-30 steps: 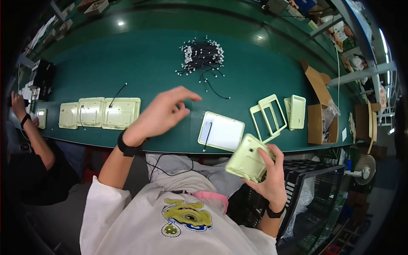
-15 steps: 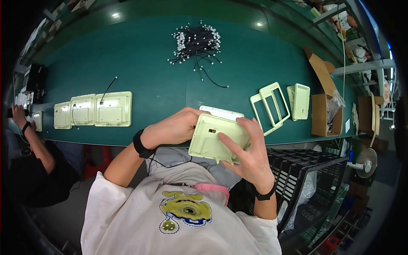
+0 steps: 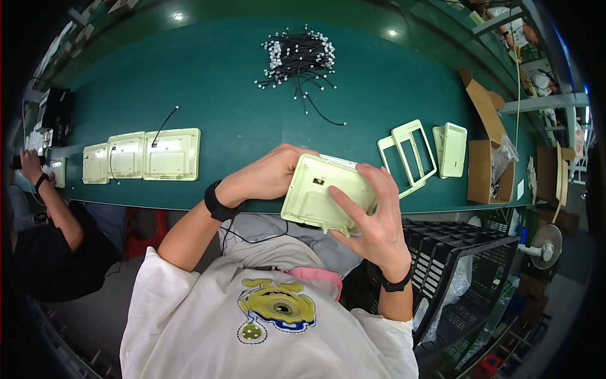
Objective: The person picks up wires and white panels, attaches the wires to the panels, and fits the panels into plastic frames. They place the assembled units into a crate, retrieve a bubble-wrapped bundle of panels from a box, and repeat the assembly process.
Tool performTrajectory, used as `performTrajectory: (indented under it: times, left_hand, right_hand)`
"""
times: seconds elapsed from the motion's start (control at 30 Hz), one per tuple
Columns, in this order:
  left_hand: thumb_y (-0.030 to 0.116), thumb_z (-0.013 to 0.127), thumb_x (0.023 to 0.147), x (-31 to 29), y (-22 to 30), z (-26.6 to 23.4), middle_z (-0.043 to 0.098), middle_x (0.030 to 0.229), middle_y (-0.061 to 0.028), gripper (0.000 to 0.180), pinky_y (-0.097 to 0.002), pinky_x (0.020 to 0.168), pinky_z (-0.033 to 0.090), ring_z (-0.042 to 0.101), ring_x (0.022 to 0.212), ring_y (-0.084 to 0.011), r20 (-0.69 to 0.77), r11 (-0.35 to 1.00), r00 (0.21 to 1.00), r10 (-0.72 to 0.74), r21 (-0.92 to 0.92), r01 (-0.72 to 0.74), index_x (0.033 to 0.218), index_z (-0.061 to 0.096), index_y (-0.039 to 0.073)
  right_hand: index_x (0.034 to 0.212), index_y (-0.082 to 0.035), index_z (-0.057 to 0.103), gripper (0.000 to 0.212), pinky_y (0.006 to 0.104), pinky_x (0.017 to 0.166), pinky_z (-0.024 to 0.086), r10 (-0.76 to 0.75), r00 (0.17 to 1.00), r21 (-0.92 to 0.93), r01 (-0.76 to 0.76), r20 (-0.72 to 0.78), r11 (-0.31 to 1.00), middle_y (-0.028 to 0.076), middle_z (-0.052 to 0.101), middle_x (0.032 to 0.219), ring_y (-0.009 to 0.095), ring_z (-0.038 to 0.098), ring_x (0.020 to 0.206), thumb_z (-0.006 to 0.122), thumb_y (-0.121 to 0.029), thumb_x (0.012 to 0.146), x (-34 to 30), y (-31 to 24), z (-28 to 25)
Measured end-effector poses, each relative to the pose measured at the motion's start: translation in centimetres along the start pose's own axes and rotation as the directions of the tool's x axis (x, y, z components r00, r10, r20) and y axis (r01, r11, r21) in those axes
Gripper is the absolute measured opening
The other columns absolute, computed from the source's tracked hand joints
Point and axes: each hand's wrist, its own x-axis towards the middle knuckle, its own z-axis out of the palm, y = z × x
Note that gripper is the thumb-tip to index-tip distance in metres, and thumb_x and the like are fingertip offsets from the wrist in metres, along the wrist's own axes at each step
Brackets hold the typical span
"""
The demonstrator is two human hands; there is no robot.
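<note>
— Gripping what?
— The right hand holds a pale-green shell in its fingers, over the near edge of the worktop; fingers of the left hand are hidden, can't tell.
— Handling?
— Probably light, stiff, slick plastic; take opposite edges. Flattish, round-cornered, with a dark slot.

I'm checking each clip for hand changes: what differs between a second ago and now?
The right hand has carried the pale green cover up and leftward, now mostly hiding the white panel. The left hand, empty before, has come to the cover's left edge; its fingertips are hidden. Nothing was visibly released. Unchanged: the cable bundle, left-side covers and open frames.
</note>
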Motion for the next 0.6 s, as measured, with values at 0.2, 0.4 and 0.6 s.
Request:
performTrajectory:
  times: [0.2,0.4,0.6]
  left_hand:
    - [0.004,0.069,0.098,-0.01,0.20,0.43,0.077,0.120,-0.0197,0.025,-0.0416,0.089,0.059,0.075,0.103,-0.0398,-0.040,0.997,0.997,0.073,0.037,-0.071,0.122,0.075,-0.001]
    - [0.002,0.069,0.097,0.10,0.01,0.13,0.078,0.120,-0.0196,0.024,-0.0414,0.089,0.060,0.076,0.103,-0.0393,-0.015,0.997,0.998,0.065,0.046,-0.064,0.119,0.077,-0.001]
    - [-0.001,0.067,0.095,0.23,-0.14,0.08,0.076,0.122,-0.0185,0.028,-0.0411,0.086,0.059,0.076,0.098,-0.0366,-0.002,0.996,0.997,0.082,0.035,-0.082,0.121,0.076,0.000]
  right_hand:
    - [0.139,-0.022,0.072,0.092,0.0625,0.117,0.045,0.009,1.000,-0.001,-0.009,-0.011,1.000,0.022,0.047,0.153,0.045,0.052,0.138,0.100,-0.015,0.051,0.01,0.06,-0.18]
    - [0.139,-0.021,0.073,0.093,0.0579,0.113,0.049,0.046,0.999,0.012,-0.046,-0.019,0.999,0.022,0.047,0.153,0.047,0.051,0.137,0.100,-0.013,0.050,-0.24,0.21,-0.19]
    - [0.140,-0.020,0.072,0.092,0.0565,0.112,0.049,0.053,0.999,0.018,-0.053,-0.010,0.998,0.023,0.047,0.154,0.047,0.051,0.137,0.100,-0.014,0.053,-0.25,0.57,0.14]
